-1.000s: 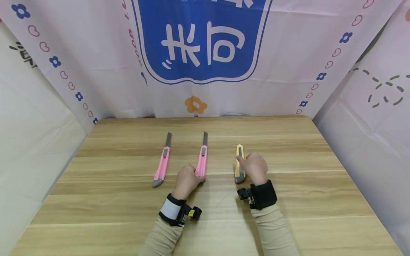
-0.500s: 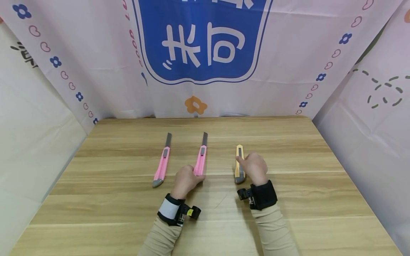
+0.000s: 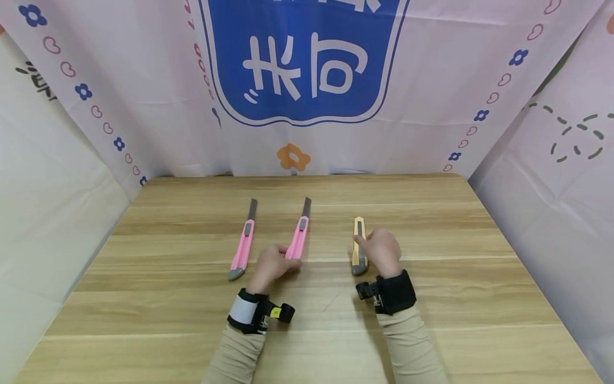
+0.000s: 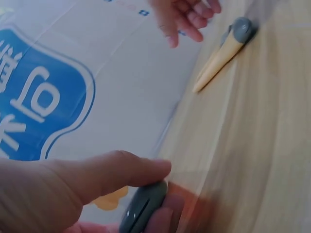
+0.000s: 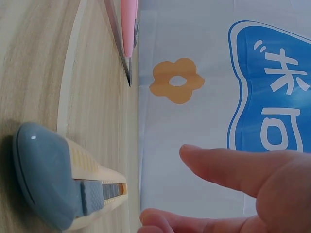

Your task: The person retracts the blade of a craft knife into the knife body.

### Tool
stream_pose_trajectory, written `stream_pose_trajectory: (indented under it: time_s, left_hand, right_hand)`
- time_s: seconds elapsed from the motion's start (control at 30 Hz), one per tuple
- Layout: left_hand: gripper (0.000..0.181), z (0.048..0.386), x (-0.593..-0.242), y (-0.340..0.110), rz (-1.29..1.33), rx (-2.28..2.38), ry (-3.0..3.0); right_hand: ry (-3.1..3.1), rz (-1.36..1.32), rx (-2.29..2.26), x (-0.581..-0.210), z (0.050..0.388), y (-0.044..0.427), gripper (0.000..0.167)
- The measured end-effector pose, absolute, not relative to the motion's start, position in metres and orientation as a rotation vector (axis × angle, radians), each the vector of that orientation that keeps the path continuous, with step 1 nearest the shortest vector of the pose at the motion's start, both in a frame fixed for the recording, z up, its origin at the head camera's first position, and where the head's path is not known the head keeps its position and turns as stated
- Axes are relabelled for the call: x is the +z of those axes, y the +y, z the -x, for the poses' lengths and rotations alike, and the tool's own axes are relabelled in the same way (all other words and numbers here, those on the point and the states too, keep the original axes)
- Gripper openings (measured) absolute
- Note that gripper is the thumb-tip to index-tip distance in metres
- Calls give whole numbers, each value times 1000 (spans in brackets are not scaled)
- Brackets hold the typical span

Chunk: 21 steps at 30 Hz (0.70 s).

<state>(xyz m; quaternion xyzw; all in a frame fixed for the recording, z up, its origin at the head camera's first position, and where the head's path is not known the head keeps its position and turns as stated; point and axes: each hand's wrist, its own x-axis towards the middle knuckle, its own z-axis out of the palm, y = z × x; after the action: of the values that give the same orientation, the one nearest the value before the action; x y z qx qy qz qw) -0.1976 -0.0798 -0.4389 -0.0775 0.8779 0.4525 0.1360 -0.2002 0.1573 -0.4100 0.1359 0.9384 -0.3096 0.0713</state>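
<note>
Pinching middle cutter [image 3: 298, 237] by butt [image 4: 146, 208] in left hand [image 3: 271, 264], blade [image 3: 307, 207] toward 12 o'clock; nothing in half-spread right hand [image 3: 384, 252]. Likely light, stiff; grip behind blade.

A pale wooden tabletop [image 3: 431, 224] with brown grain and rounded far corners runs back to a creased white fabric backdrop [image 3: 168, 133], printed with a large blue white-lettered emblem [image 3: 307, 64] above an orange flower [image 3: 302, 161]. Wrinkled whitish side cloths [image 3: 57, 186] flank the tabletop, under soft, even light.
</note>
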Motion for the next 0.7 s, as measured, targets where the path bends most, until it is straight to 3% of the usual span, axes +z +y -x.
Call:
stream_pose_trajectory:
  time_s: [0.7]
  left_hand:
    - [36, 213, -441, -97, 474, 1669, 2046]
  right_hand:
    - [2836, -377, -936, -411, 200, 157, 56]
